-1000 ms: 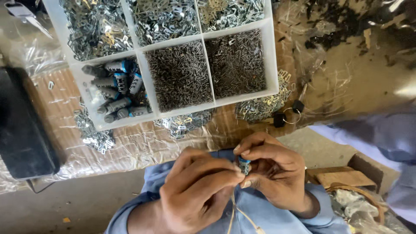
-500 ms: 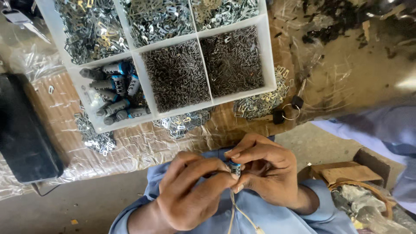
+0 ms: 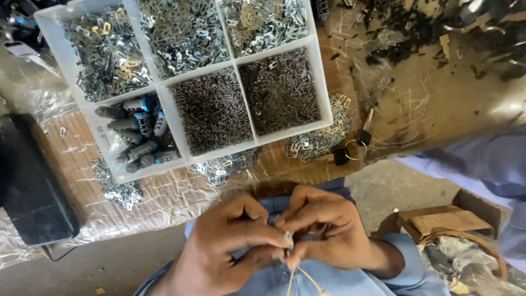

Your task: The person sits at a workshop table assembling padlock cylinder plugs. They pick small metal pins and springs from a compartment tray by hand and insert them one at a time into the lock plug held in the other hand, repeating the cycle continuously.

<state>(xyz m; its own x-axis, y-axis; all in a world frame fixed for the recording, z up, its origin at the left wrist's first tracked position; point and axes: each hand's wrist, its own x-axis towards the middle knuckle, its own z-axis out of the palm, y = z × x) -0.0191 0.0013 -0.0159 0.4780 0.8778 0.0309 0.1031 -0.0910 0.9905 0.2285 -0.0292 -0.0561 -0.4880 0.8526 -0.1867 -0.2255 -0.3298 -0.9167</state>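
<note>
Pinching together low in the view, the left hand (image 3: 230,246) and the right hand (image 3: 323,233) meet fingertip to fingertip over a blue-clothed lap; between them sits a small metal part (image 3: 289,239), gripped by thumbs and forefingers of both hands and mostly hidden; pale thin wires (image 3: 300,274) hang down from it. Beyond the hands, a plastic-wrapped cardboard table top (image 3: 164,200) carries loose silvery clips (image 3: 320,137) and a key on a ring (image 3: 356,140) near its edge; farther on stands a white compartment tray (image 3: 323,77); its near cells hold grey and blue cylindrical pieces (image 3: 137,131) and dark small pins (image 3: 211,109); the far cells hold shiny metal clips (image 3: 181,33). A black flat box (image 3: 30,186) lies at the left; another person's light blue sleeve (image 3: 476,164) shows at the right.
</note>
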